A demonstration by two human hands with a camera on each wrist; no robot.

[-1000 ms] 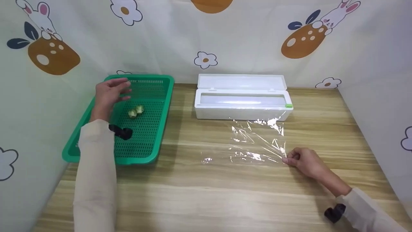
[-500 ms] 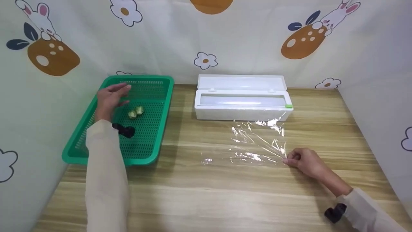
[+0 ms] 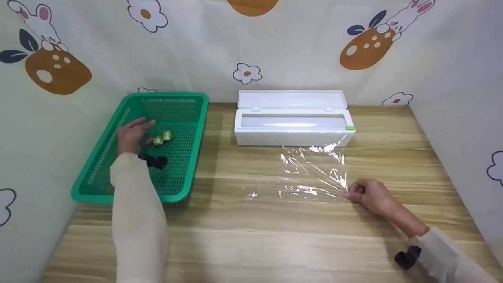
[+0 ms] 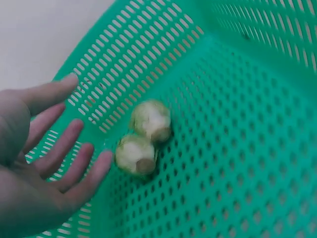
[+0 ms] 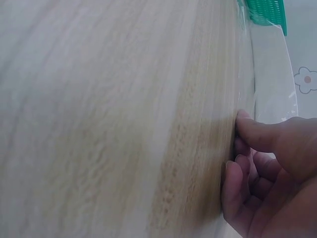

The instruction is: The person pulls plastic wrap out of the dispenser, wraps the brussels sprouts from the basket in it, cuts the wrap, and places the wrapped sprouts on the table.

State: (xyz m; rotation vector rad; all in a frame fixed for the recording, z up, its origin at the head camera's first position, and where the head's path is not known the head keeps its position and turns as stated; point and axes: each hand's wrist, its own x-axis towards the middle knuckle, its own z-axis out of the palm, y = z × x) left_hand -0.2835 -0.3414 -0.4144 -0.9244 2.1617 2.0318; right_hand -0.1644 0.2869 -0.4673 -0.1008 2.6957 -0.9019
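Two Brussels sprouts [image 4: 150, 120], pale green with cut stem ends, lie side by side on the floor of the green basket [image 3: 199, 129]. My left hand [image 3: 131, 135] is inside the basket just left of them, its fingers parted and nothing held; in the left wrist view the fingertips come close to the nearer sprout. At the right, my right hand [image 3: 371, 196] pinches the near right corner of a sheet of clear plastic wrap [image 3: 306, 173] between thumb and fingers. Creases run from that corner across the sheet, which reaches back to the white wrap dispenser [image 3: 294, 138].
The dispenser's lid [image 3: 290, 99] stands raised at the back, and a small green slider [image 3: 349, 128] sits at its right end. Patterned cloth [image 3: 188, 51] walls the back and sides. The wood-grain table [image 3: 251, 243] extends in front of the wrap.
My left hand has come down and nearer, deeper into the basket beside the sprouts. The right hand still pinches the wrap's corner in the same place. The head view has shifted slightly.
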